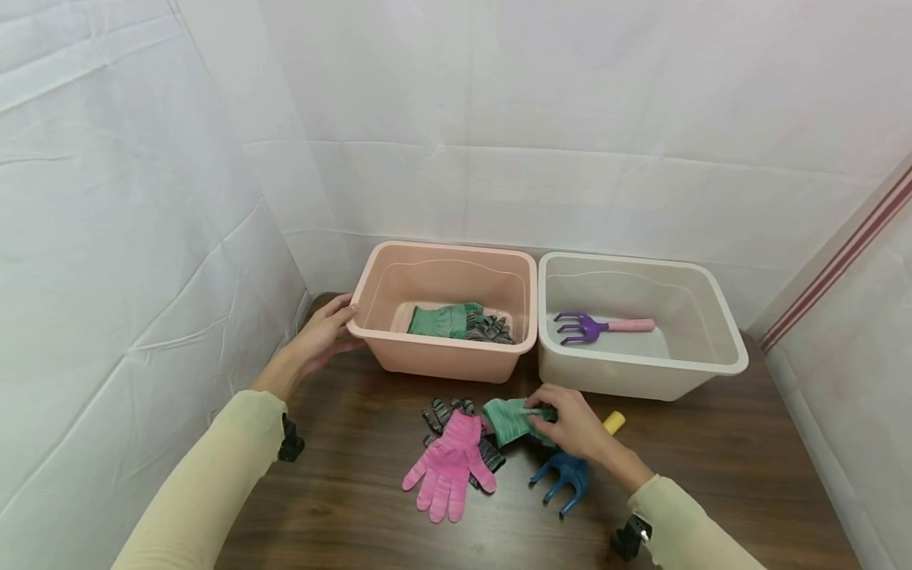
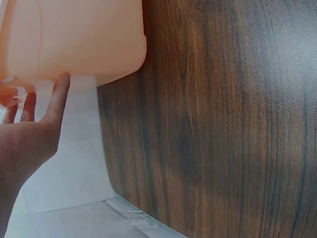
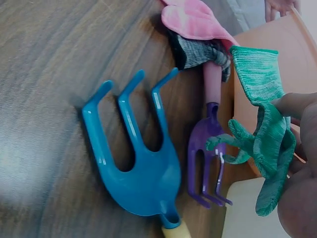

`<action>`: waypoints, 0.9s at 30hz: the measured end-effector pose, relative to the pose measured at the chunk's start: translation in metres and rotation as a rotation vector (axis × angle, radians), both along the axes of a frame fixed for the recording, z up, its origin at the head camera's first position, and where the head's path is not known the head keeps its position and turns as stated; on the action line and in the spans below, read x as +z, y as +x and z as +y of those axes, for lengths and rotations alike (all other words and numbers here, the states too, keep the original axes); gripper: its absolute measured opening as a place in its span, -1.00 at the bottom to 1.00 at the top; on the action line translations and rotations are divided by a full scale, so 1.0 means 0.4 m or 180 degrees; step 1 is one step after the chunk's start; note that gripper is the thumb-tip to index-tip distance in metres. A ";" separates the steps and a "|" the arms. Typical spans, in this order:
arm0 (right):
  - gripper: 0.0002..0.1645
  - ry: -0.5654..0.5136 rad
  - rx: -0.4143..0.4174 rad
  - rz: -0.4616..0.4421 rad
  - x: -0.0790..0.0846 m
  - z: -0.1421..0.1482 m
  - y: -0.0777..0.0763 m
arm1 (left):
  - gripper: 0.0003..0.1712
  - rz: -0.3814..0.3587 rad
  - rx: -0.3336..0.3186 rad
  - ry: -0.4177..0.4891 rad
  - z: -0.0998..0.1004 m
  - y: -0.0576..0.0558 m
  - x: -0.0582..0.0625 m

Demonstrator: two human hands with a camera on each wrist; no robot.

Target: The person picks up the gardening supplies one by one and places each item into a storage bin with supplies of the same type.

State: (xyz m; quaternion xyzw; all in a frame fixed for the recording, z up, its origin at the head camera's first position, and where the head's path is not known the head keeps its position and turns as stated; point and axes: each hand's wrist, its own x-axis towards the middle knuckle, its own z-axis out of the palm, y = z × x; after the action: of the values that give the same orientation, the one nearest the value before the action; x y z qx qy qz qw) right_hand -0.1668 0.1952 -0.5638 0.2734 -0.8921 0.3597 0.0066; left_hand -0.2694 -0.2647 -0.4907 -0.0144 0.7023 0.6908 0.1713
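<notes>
Right wrist view, right of frame: green glove (image 3: 267,136) pinched by right hand (image 1: 568,422), near vertical, cuff (image 3: 256,62) uppermost. Left hand's (image 1: 321,336) extended fingers touch pink tub (image 1: 442,355).

Knit gloves (image 1: 449,469) lie in and before the left tub (image 1: 442,360); right of it stands another tub (image 1: 613,378); front-right lies a hand cultivator (image 1: 572,470).

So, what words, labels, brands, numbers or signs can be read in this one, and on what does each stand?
No words, labels, brands, numbers or signs can be read in any view.
Green glove in hand, pink glove, blue fork: no lettering shows.
Pink bin, white bin: none on the sides in view.
Black wrist devices: too small to tell.
</notes>
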 end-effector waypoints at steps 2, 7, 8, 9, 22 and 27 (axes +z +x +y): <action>-0.81 -0.0006 0.0005 0.0015 0.008 -0.001 -0.002 | -0.30 0.0000 0.0003 0.0001 0.001 0.001 0.000; -0.81 0.0003 0.0008 0.0027 0.032 -0.005 -0.013 | -0.29 0.0010 0.0000 -0.0013 0.003 -0.004 0.003; -0.81 0.0006 0.0011 0.0023 0.037 -0.006 -0.015 | -0.29 0.0007 0.0002 -0.0008 0.001 -0.004 0.002; -0.82 0.0012 0.0014 0.0017 0.044 -0.007 -0.016 | -0.28 0.0015 -0.0012 -0.0002 0.000 -0.004 0.001; -0.84 -0.0002 0.0079 0.0206 0.117 -0.043 -0.034 | -0.28 0.0034 -0.0009 0.0031 -0.002 0.001 -0.008; -0.81 -0.0067 0.0080 0.0219 0.133 -0.057 -0.036 | -0.27 0.0043 -0.0030 0.0035 -0.002 -0.002 -0.010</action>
State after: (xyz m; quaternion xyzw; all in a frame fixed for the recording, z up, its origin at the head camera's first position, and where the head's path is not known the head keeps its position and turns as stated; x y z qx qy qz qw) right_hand -0.1813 0.1722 -0.5107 0.2967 -0.8840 0.3595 0.0356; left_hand -0.2701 -0.2657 -0.4946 -0.0054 0.6996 0.6940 0.1698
